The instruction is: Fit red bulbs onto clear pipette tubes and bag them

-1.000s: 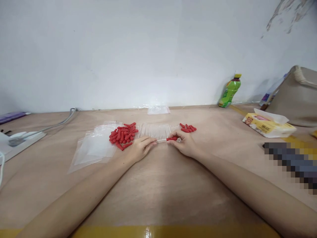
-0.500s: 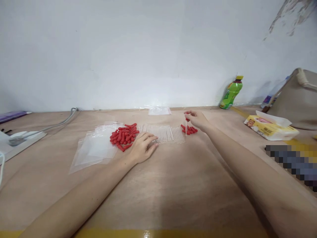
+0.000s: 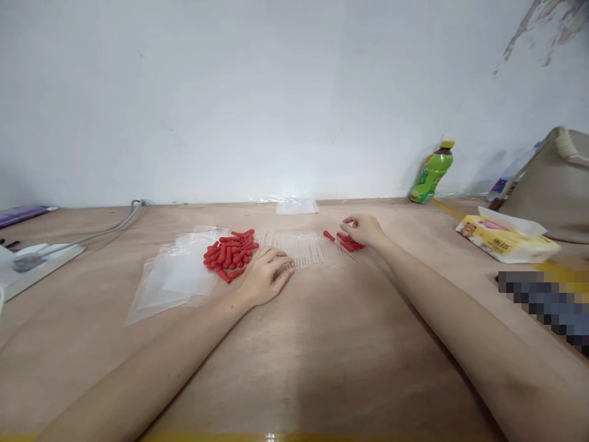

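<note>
My left hand (image 3: pixel 267 276) rests with fingers apart on the left end of a row of thin clear tubes (image 3: pixel 306 248). Beside it on the left is a pile of red rubber bulbs (image 3: pixel 230 255), partly over flat clear plastic bags (image 3: pixel 177 273). My right hand (image 3: pixel 363 230) hovers just above a smaller group of red bulbs (image 3: pixel 352 243), its fingers apart and nothing visible between them. A tube with a red bulb on its end (image 3: pixel 328 235) lies slanted at the right end of the row, below the fingertips.
Another clear bag (image 3: pixel 297 207) lies by the wall. To the right are a green bottle (image 3: pixel 432 173), a yellow tissue pack (image 3: pixel 506 238), a grey bag (image 3: pixel 550 187) and a blurred-out item. A power strip (image 3: pixel 46 267) with a grey cable is at the left.
My right hand has let go of the red-bulbed tube, which was upright in its fingers and now lies slanted on the table. My left hand has stayed in place.
</note>
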Available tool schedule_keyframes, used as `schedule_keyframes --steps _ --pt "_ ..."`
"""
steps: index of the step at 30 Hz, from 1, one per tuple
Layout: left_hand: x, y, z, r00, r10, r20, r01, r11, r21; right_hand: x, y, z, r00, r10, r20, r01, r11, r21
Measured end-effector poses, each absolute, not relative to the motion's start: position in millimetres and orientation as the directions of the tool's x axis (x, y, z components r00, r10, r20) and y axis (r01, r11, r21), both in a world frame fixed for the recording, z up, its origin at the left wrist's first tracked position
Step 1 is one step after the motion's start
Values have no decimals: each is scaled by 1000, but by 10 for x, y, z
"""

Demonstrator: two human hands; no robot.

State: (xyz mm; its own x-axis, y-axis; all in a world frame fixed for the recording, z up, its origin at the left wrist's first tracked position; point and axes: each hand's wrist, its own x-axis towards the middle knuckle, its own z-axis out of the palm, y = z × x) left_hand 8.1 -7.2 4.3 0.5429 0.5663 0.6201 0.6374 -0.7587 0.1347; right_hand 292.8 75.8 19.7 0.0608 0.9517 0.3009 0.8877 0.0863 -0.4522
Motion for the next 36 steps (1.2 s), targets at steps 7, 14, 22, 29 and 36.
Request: schedule_keyframes --steps 7,14,22,29,36 --pt "87 -74 56 550 570 611 643 -756 125 2940 667 165 77 950 303 917 52 -396" --pt "83 -79 64 562 579 591 653 -749 114 2768 673 151 91 949 300 959 -3 -283" --pt "93 -77 59 552 586 593 665 -739 111 2768 516 217 135 903 408 878 82 -472" --pt "100 -109 65 535 613 582 701 -706 100 2736 399 120 -108 855 507 902 298 -311" --pt "307 -15 173 365 690 625 824 -552 128 2677 561 59 -53 879 475 865 278 -418"
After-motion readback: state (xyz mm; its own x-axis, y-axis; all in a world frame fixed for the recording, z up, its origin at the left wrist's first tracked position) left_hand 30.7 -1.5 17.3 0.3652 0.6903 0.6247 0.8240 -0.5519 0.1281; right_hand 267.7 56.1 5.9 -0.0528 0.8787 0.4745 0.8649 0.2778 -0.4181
